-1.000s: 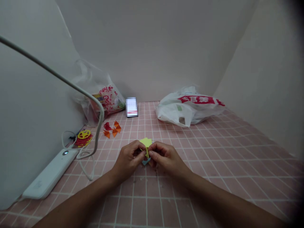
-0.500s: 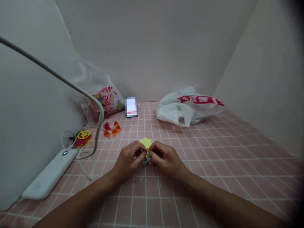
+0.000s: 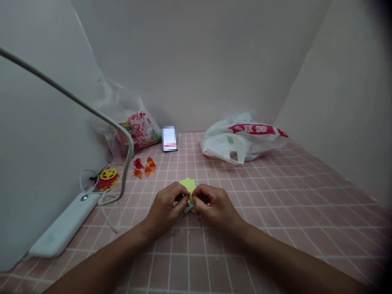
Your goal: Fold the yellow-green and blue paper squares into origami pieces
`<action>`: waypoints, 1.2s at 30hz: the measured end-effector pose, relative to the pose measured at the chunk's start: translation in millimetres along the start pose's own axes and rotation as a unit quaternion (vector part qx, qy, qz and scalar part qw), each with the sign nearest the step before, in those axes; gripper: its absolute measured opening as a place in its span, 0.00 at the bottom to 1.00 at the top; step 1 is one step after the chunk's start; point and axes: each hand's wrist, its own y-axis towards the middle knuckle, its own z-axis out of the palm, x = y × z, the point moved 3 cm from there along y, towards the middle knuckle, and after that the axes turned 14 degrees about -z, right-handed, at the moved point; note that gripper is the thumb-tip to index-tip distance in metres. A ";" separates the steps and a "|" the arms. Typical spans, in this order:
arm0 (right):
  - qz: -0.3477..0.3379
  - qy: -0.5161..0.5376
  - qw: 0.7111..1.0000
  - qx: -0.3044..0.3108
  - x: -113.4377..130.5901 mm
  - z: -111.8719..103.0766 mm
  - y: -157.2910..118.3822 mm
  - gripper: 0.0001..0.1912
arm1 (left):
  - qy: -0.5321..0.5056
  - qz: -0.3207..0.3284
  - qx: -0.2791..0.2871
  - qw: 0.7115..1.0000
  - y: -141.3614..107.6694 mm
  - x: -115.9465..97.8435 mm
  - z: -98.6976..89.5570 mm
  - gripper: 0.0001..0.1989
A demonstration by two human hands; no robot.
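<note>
Between my two hands is a small piece of yellow paper [image 3: 190,198], seemingly folded. My left hand [image 3: 171,202] pinches its left side with thumb and forefinger. On the other side, my right hand [image 3: 212,203] grips it in the same way, fingertips almost meeting. Just behind and under the hands lie paper sheets [image 3: 187,184], yellow on top, with bits of blue and orange showing below. My fingers cover much of the small piece, so its exact shape is hidden.
Folded orange and red paper pieces [image 3: 148,170] lie left of centre. Beyond them stand a lit phone [image 3: 169,139] and a plastic bag [image 3: 137,126]; another bag [image 3: 245,139] is back right. A white power strip-like device [image 3: 64,226], cable [image 3: 76,97] and yellow-red cutouts [image 3: 108,175] are left.
Almost nothing differs. Both hands stay in place with the yellow paper between them, with only a slight shift at the fingertips.
</note>
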 end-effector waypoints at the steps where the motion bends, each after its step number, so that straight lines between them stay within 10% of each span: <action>1: -0.006 -0.006 1.000 0.002 0.1 0.1 -0.1 0.06 | 0.003 0.002 0.000 1.000 -0.1 -0.1 -0.2 0.05; 36: 0.082 0.190 0.978 0.019 -2.2 2.9 0.3 0.05 | -0.057 -0.049 0.019 0.997 2.1 3.9 -0.2 0.04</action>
